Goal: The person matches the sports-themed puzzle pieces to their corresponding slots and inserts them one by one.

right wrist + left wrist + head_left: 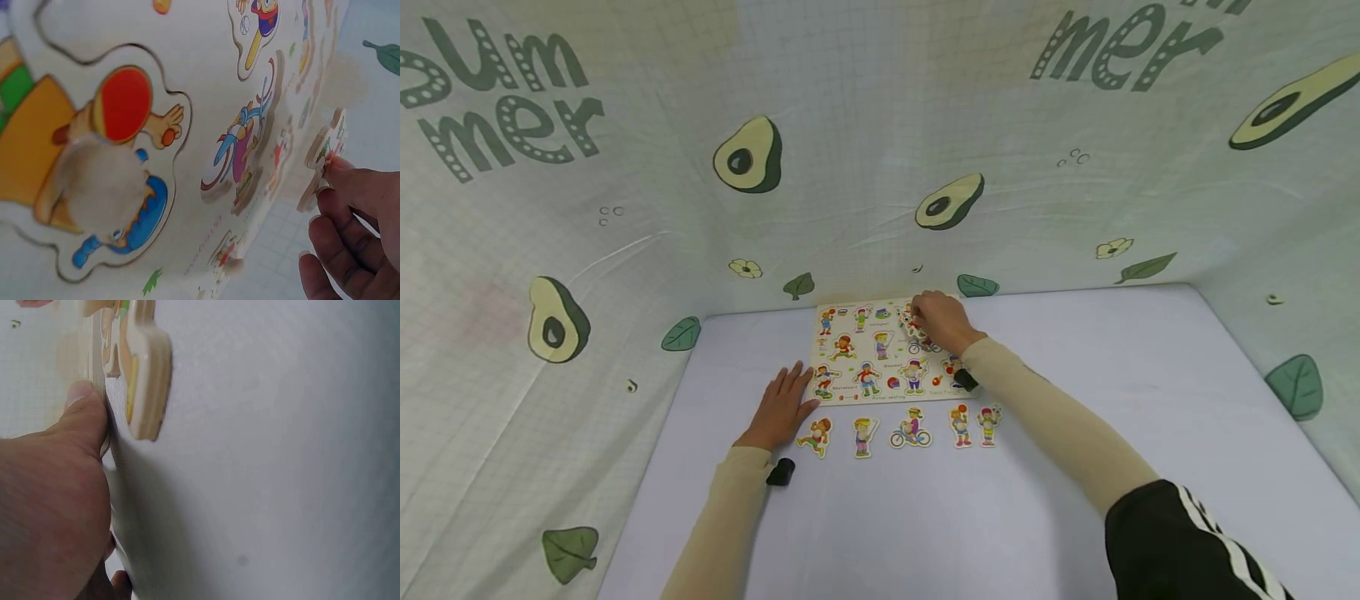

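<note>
A flat wooden picture puzzle board [863,337] printed with sporting children lies at the back of the table. My right hand [942,319] is over its upper right part. Between thumb and fingers it pinches a wooden puzzle piece [324,155], tilted on edge close to the board, its picture mostly hidden. Below it in the head view is the printed cyclist [236,147]. My left hand [778,408] rests at the board's left edge with fingers spread, the thumb [87,415] against the lower left corner.
Several loose pieces lie in a row before the board: a runner [816,437], a batter [862,437], a cyclist [910,427] and two figures at the right, one with a ball [960,425]. An avocado-printed cloth [850,167] hangs behind and beside the white table [925,533].
</note>
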Action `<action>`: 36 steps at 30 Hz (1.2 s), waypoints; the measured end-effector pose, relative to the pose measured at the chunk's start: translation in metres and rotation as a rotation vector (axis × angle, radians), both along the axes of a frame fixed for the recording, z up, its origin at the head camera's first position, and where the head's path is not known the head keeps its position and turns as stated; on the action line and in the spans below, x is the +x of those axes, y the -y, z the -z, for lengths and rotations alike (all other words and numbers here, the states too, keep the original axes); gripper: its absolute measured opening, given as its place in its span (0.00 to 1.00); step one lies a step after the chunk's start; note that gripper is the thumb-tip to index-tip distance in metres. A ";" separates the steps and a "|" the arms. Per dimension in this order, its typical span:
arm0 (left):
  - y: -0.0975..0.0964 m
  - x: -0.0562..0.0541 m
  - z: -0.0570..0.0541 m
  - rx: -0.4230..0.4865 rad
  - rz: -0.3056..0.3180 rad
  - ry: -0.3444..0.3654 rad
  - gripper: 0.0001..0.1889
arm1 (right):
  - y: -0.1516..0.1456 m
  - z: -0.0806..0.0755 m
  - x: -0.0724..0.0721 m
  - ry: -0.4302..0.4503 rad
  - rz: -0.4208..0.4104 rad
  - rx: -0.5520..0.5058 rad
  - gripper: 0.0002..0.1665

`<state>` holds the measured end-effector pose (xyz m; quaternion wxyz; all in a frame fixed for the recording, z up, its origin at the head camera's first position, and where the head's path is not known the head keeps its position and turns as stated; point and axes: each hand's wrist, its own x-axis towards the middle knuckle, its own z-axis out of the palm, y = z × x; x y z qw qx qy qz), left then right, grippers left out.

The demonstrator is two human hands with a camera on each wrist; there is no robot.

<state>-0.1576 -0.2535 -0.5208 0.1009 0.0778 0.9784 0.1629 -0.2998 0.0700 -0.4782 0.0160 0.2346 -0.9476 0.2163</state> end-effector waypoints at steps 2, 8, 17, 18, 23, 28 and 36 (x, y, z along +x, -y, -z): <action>0.001 0.000 0.001 -0.002 0.002 -0.007 0.35 | 0.003 0.001 -0.003 0.013 0.008 0.009 0.04; 0.003 0.001 0.006 0.006 0.017 -0.045 0.34 | 0.009 0.002 -0.011 0.038 0.014 0.028 0.06; 0.002 0.000 0.002 0.025 0.019 -0.043 0.35 | 0.018 0.003 -0.020 0.041 0.041 0.059 0.07; 0.001 0.001 0.001 0.025 0.020 -0.047 0.35 | 0.019 0.003 -0.021 0.045 0.048 0.065 0.08; 0.001 0.001 0.002 0.020 0.022 -0.049 0.34 | 0.021 0.004 -0.025 0.059 0.061 0.084 0.08; 0.004 -0.002 0.008 0.015 0.023 -0.057 0.35 | 0.023 0.008 -0.032 0.065 0.055 0.102 0.08; 0.000 0.000 -0.001 -0.005 0.007 -0.012 0.35 | 0.028 0.014 -0.038 0.068 0.062 0.141 0.08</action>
